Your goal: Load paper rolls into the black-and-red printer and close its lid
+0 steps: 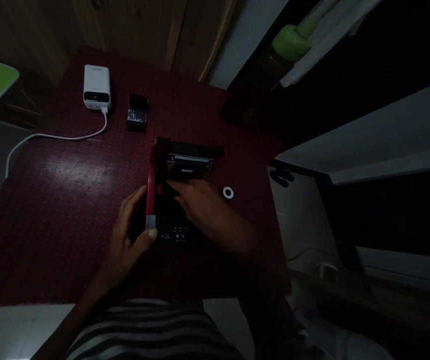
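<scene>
One Steadies, One Works Inside

From where I stand, the small printer (170,222), as I take it to be, sits near the middle of the red table (68,220), its lid (196,150) tipped up at twelve o'clock. The left hand (125,245) braces it from nine o'clock, fingers spread along the red side and thumb on the front corner near seven. The right hand (203,207) comes in from four o'clock, forefinger and thumb down in the dark opening; I cannot tell whether they pinch anything.

To do this well, I'd press that left thumb firmly so the body can't slide, and keep it off the buttons. I'd have the right fingertips feel along the opening lightly, without force, and keep the knuckles away from the lid and the bar beneath it. More light would help; the inside is nearly black.

A white ring (224,192) lies just beside the right hand at three o'clock from the printer, where a careless wrist might knock it. A small black part (137,116) waits at eleven, well apart.
</scene>
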The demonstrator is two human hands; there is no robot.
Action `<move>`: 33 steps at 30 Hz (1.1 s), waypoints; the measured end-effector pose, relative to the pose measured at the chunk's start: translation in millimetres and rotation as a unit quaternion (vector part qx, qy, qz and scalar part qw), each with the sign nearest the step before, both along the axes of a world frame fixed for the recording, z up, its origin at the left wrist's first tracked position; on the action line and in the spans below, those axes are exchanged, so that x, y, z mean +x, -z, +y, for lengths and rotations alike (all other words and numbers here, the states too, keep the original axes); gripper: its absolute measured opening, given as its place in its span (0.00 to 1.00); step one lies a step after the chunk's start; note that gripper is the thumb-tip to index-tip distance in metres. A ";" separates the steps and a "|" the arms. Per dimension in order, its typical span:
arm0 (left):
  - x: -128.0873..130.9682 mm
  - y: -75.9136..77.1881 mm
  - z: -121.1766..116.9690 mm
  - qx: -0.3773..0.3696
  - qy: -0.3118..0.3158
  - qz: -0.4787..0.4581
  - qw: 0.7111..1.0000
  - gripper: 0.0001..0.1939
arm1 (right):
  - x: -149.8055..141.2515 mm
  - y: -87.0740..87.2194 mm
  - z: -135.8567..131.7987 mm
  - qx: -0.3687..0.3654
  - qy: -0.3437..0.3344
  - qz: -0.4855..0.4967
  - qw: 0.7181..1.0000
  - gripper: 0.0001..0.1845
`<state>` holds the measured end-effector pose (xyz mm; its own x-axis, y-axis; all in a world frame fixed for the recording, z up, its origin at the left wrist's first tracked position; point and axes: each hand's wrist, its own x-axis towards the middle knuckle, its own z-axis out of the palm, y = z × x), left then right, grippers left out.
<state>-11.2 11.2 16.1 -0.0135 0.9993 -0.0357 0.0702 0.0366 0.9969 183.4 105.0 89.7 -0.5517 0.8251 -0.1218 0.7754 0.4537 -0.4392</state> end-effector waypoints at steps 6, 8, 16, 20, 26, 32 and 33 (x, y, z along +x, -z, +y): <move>-9.1 -15.7 11.3 -0.038 -0.018 -0.037 0.998 0.33 | 30.5 -6.9 -18.4 0.007 -0.085 0.136 0.987 0.21; -10.8 -21.2 27.5 -0.018 -0.048 -0.020 0.998 0.29 | 32.5 -4.0 -21.7 0.011 -0.082 0.144 0.986 0.16; 8.1 -51.3 115.3 0.145 -0.043 0.018 0.988 0.28 | 31.1 6.4 -43.1 0.152 -0.011 0.217 0.964 0.11; 20.3 -57.1 116.5 0.111 -0.077 0.004 0.991 0.22 | 26.3 11.6 -68.3 0.231 0.037 0.191 0.953 0.10; 15.5 -40.3 64.9 0.045 -0.075 0.010 0.996 0.24 | 19.5 20.5 -91.5 0.348 0.109 0.096 0.926 0.09; 16.2 -32.2 30.7 -0.057 -0.050 -0.029 0.997 0.37 | 20.4 22.3 -89.1 0.285 0.104 0.134 0.943 0.07; 16.8 -32.5 29.5 -0.066 -0.048 -0.033 0.996 0.37 | 20.8 22.9 -88.6 0.275 0.100 0.143 0.945 0.07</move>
